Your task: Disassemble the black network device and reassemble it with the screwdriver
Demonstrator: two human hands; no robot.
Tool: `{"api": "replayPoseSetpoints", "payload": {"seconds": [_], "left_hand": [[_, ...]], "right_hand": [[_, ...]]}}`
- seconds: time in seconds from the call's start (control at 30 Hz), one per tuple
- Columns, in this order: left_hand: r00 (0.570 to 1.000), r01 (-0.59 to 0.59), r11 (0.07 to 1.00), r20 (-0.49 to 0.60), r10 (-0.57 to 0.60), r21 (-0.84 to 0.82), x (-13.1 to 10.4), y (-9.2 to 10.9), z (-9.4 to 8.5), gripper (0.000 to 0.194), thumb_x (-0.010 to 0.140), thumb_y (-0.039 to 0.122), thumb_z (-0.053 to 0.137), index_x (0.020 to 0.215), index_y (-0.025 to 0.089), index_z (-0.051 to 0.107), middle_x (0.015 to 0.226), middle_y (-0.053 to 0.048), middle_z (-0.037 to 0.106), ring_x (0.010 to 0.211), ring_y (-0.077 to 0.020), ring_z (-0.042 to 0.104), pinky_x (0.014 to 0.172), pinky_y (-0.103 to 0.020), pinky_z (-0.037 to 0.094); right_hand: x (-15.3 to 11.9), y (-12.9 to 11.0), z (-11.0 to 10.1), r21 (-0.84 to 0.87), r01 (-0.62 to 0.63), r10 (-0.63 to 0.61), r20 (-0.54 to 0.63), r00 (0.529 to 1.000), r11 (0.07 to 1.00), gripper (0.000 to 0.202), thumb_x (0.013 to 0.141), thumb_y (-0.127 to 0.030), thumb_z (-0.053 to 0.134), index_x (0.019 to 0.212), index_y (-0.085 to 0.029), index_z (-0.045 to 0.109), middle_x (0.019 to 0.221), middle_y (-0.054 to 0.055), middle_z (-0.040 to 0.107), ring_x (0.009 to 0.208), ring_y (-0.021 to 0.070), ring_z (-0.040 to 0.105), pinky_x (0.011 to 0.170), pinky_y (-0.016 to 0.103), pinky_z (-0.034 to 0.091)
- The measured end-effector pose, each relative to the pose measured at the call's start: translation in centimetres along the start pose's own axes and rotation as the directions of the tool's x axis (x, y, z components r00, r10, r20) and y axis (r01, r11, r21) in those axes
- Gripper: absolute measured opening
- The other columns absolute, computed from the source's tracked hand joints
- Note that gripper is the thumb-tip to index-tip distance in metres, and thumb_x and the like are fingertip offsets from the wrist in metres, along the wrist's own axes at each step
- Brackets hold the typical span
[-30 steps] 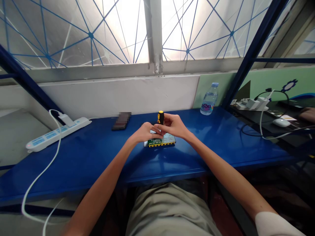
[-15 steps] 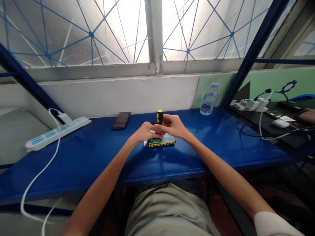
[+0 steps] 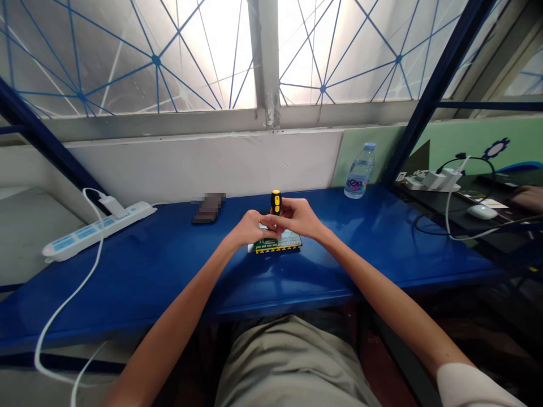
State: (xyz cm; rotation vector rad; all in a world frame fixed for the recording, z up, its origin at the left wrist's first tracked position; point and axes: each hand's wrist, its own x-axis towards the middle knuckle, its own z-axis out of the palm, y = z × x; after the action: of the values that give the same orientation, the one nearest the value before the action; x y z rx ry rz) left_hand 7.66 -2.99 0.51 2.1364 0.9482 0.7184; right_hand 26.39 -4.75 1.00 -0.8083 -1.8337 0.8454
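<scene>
A black and yellow screwdriver [image 3: 276, 201] stands upright over a green circuit board [image 3: 268, 243] with a yellow-marked front edge. My right hand [image 3: 300, 215] is closed around the lower part of its handle. From the left, my left hand [image 3: 249, 228] reaches in low over the board, its fingers pinched together just under the handle and meeting the right fingers. Whatever the left fingertips grip is hidden, and so is the screwdriver's tip. The board lies on the blue table [image 3: 169, 271], partly covered by both hands.
A dark phone [image 3: 207, 210], partly blurred, lies left of the board. Farther left is a white power strip [image 3: 102, 230] with a cable. A water bottle [image 3: 360, 172] stands at the back right. On the neighbouring dark desk are a white mouse [image 3: 482, 211], cables and another person's hand [image 3: 528, 198].
The screwdriver's handle has turned about its axis, so its yellow markings now face differently. Both hands keep nearly the same place over the board.
</scene>
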Motion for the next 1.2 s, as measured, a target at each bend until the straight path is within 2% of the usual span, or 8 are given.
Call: {"api": "replayPoseSetpoints", "payload": {"seconds": [0.3, 0.47, 0.8, 1.03, 1.2], "left_hand": [[1.0, 0.016, 1.0, -0.011, -0.016, 0.002, 0.0, 0.1, 0.0, 0.022, 0.064, 0.035, 0.085, 0.072, 0.015, 0.079, 0.07, -0.002, 0.074, 0.074, -0.0208, 0.069, 0.071, -0.028, 0.051], [1.0, 0.011, 1.0, 0.016, -0.011, 0.006, -0.1, 0.3, -0.1, 0.016, 0.068, 0.031, 0.083, 0.073, 0.016, 0.079, 0.074, -0.002, 0.075, 0.077, -0.0204, 0.07, 0.074, -0.028, 0.051], [0.987, -0.097, 0.994, 0.135, 0.09, 0.044, -0.3, 0.8, -0.9, 0.015, 0.074, 0.028, 0.075, 0.082, 0.015, 0.078, 0.086, -0.003, 0.077, 0.087, -0.022, 0.07, 0.083, -0.029, 0.05], [0.992, -0.038, 0.998, 0.122, 0.033, 0.041, -0.3, 0.5, -0.9, 0.018, 0.072, 0.03, 0.078, 0.081, 0.015, 0.078, 0.084, -0.003, 0.076, 0.085, -0.0222, 0.07, 0.08, -0.03, 0.051], [0.995, -0.028, 0.999, 0.1, 0.023, 0.046, -0.3, 0.4, -0.8, 0.016, 0.07, 0.029, 0.08, 0.078, 0.016, 0.077, 0.082, -0.002, 0.076, 0.084, -0.0216, 0.069, 0.08, -0.029, 0.05]], "right_hand": [[-0.1, -0.3, 0.0, -0.001, 0.011, -0.011, 0.023, 1.0, 1.0, 0.037, 0.077, -0.053, 0.077, 0.078, -0.018, 0.063, 0.064, 0.001, 0.069, 0.059, 0.0174, 0.068, 0.056, 0.029, 0.053], [-0.1, -0.5, 0.1, -0.002, 0.012, -0.012, 0.021, 1.0, 1.0, 0.036, 0.079, -0.053, 0.075, 0.076, -0.019, 0.061, 0.063, 0.001, 0.069, 0.058, 0.0169, 0.068, 0.055, 0.028, 0.052], [-0.2, -0.6, 0.0, 0.029, -0.01, 0.01, 0.02, 1.0, 1.0, 0.028, 0.08, -0.043, 0.074, 0.077, -0.018, 0.06, 0.059, 0.0, 0.068, 0.058, 0.0195, 0.071, 0.056, 0.029, 0.053], [-0.2, -0.9, 0.1, 0.042, -0.003, 0.003, 0.004, 1.0, 0.999, 0.035, 0.076, -0.047, 0.078, 0.071, -0.019, 0.056, 0.059, 0.001, 0.067, 0.056, 0.0177, 0.068, 0.053, 0.028, 0.052], [-0.3, -0.8, 0.1, 0.054, 0.001, -0.002, 0.024, 1.0, 0.999, 0.034, 0.076, -0.048, 0.079, 0.076, -0.018, 0.062, 0.062, 0.001, 0.068, 0.056, 0.0173, 0.068, 0.055, 0.029, 0.054]]}}
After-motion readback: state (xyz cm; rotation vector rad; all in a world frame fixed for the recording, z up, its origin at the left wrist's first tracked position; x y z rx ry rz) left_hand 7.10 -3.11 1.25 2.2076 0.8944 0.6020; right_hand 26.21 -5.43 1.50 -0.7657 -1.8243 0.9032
